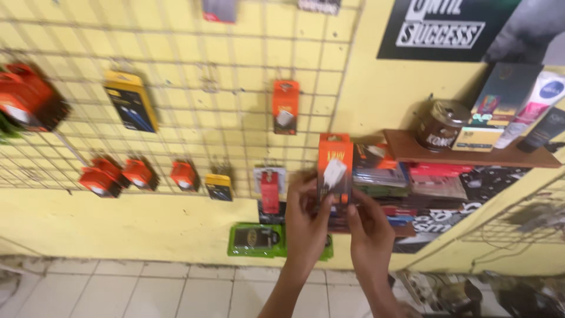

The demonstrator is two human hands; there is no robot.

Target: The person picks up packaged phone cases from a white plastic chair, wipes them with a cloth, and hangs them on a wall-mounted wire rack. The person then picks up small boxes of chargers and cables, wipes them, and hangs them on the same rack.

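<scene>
Both hands are up in front of the wire grid, sharing one item: an orange charger package (pixel 334 171) with a white plug visible in its window. Left hand (pixel 306 221) is closed on the pack's left edge, fingers curled round the side, thumb on the front. Right hand (pixel 368 232) pinches the lower right corner, fingers bent, palm facing away from the camera. Neither hand is open; both grip the same pack.

Pack is upright, front facing the camera, top edge level with the lower rows of the wire grid panel (pixel 176 106) on the yellow wall. Held that way, I'd judge, to keep its hang tab lined up with the grid hooks, though the tab and any hook behind it are hidden by the pack itself.

Forearms come up from the bottom edge, close together, wrists bent back slightly.

Around it: another orange pack (pixel 285 106) hangs higher and to the left; a small red pack (pixel 270 191) sits just left of the hands; a green-edged pack (pixel 254 239) is low on the wall. Right of the hands, stacked flat boxes (pixel 432 179) sit under a wooden shelf (pixel 471 154) carrying a brown jar (pixel 441 123). Frame is motion-blurred, fine detail unreadable.
</scene>
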